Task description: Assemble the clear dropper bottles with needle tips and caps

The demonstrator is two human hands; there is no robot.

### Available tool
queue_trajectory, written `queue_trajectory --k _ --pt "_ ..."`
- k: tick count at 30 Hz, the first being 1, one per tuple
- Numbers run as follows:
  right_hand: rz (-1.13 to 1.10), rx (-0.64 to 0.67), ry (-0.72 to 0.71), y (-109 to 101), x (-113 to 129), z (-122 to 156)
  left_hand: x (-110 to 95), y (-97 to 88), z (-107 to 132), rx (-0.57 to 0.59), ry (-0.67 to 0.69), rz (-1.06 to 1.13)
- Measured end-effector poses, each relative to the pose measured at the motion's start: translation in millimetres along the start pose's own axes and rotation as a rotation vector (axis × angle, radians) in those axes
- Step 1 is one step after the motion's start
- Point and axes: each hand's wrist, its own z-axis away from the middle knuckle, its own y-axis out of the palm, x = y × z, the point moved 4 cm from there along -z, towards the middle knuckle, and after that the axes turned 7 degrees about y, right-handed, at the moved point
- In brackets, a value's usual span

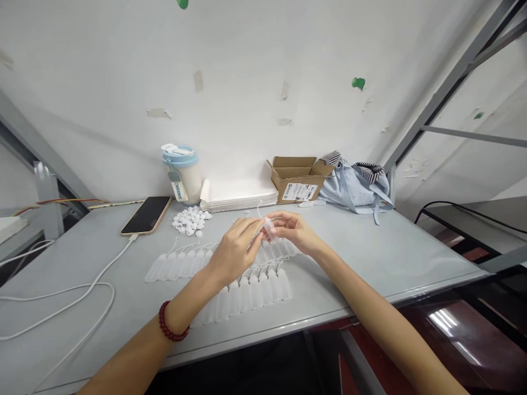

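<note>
A small translucent plastic bottle (269, 228) is held above the table between my two hands, with a thin white strand rising near its top. My right hand (297, 232) grips the bottle from the right, thumb and fingers around it. My left hand (237, 248) is closed at the bottle's left side; its fingertips are partly hidden. Beneath and around my hands, similar bottles lie side by side in rows: a left row (177, 265), a front row (255, 291) and a partly covered row (282, 249). Many have thin strands at their tops. Small white caps (191, 219) are heaped behind the left row.
On the grey table (370, 258), a phone (147, 215) with a white charging cable (107, 264) lies left. Along the wall stand a blue-lidded cup (187, 178), stacked white sheets (241, 195), an open cardboard box (300, 181) and light blue cloth (354, 186).
</note>
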Motion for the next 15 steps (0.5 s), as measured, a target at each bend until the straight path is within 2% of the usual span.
queue_trajectory --k 4,9,15 --pt "-0.024 -0.018 0.021 -0.8 -0.6 0.1 -1.8 -3.4 -0.9 -0.007 0.042 -0.042" --pt "-0.043 -0.030 0.035 0.2 -0.7 0.6 -4.8 -10.3 -2.8 -0.140 0.050 -0.115" --pt "-0.139 0.072 0.050 6.2 -0.4 1.4 -12.8 -4.2 -5.0 -0.017 0.172 -0.140"
